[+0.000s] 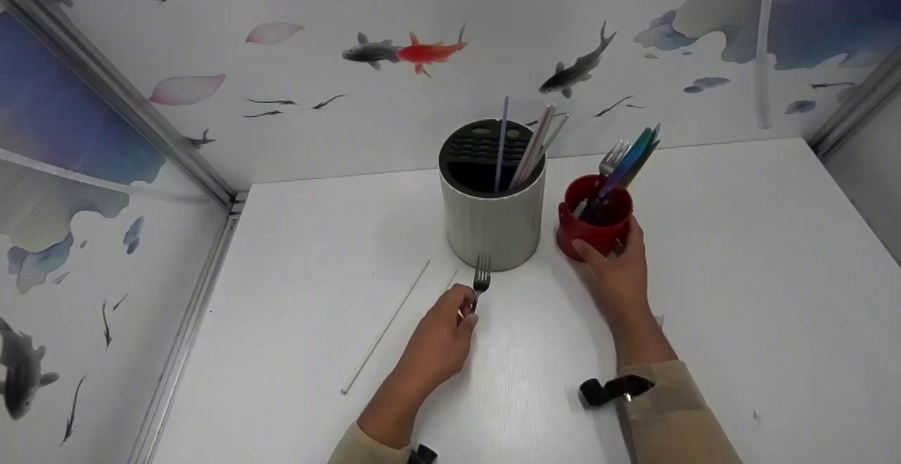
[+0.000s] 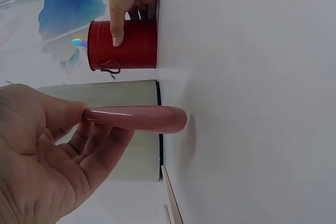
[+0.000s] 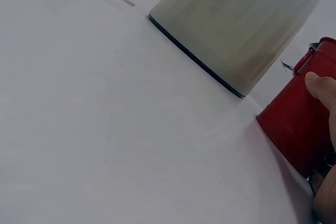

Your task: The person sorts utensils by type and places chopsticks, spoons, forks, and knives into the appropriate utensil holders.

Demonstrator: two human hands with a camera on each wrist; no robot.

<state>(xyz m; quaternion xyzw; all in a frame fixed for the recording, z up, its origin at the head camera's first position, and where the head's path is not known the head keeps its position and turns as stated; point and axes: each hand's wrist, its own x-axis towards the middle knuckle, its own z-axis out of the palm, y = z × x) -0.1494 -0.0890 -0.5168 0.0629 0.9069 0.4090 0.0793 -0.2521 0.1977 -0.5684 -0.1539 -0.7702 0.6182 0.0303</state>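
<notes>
Between thumb and fingers, my left hand (image 1: pixel 440 337) pinches a fork (image 1: pixel 481 277) with its tines pointing away from me. Its smooth pink handle (image 2: pixel 139 118) shows in the left wrist view. My right hand (image 1: pixel 621 267) grips the lower side of a small red pail (image 1: pixel 595 235), thumb on the near wall. Upright in the pail are another fork (image 1: pixel 614 159) and several shiny blue-green utensils (image 1: pixel 635 151). Left of the pail stands a pale utensil holder (image 1: pixel 493 232) with a black slotted top, just beyond the held fork. Several thin sticks (image 1: pixel 540 141) lean in it.
Two thin pale sticks (image 1: pixel 386 327) lie on the white table (image 1: pixel 281 295), left of the holder. A wall (image 1: pixel 303 133) painted with fish and petals rises at the table's back edge. Another panel (image 1: pixel 84 253) stands on the left.
</notes>
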